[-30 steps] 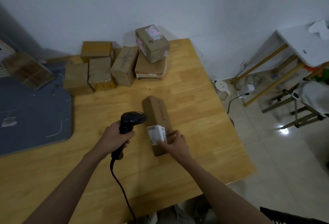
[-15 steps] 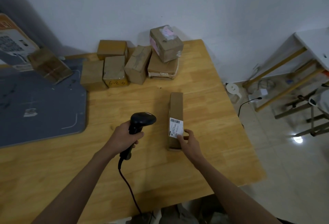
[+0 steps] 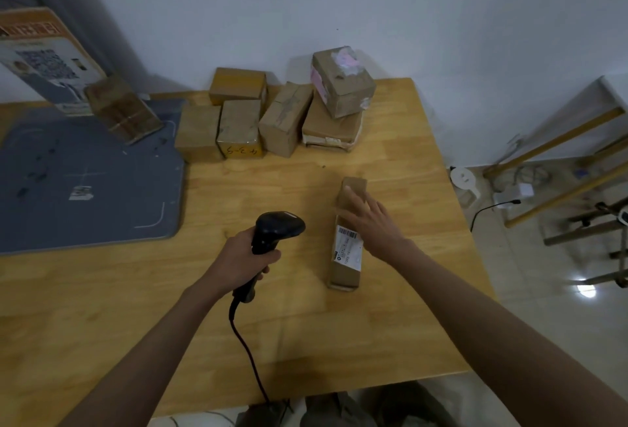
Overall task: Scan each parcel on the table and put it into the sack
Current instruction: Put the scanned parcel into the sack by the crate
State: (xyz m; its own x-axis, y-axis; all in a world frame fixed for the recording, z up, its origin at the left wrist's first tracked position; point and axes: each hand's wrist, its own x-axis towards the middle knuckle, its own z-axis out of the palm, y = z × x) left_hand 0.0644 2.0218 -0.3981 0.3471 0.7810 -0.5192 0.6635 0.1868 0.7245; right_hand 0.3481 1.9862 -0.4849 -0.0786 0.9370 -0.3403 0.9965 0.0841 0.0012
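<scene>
A long narrow cardboard parcel (image 3: 346, 263) lies flat on the wooden table (image 3: 306, 335), its white barcode label (image 3: 349, 248) facing up. My right hand (image 3: 372, 224) rests across the parcel's far half with fingers spread and straight. My left hand (image 3: 243, 256) grips the handle of a black corded barcode scanner (image 3: 275, 228), held just left of the parcel with its head pointing right. Several more cardboard parcels (image 3: 282, 117) are stacked at the table's back edge against the wall. No sack is in view.
A grey mat (image 3: 85, 185) covers the table's left side, with a tilted brown box (image 3: 122, 109) and a printed sign (image 3: 44, 59) behind it. The scanner cable (image 3: 249, 358) runs off the table's near edge. Wooden furniture legs (image 3: 557, 175) stand on the tiled floor at right.
My right hand slid from the parcel's near end, by the label, up to its far half. The parcel was turned label up and now lies flat. The scanner stays in my left hand.
</scene>
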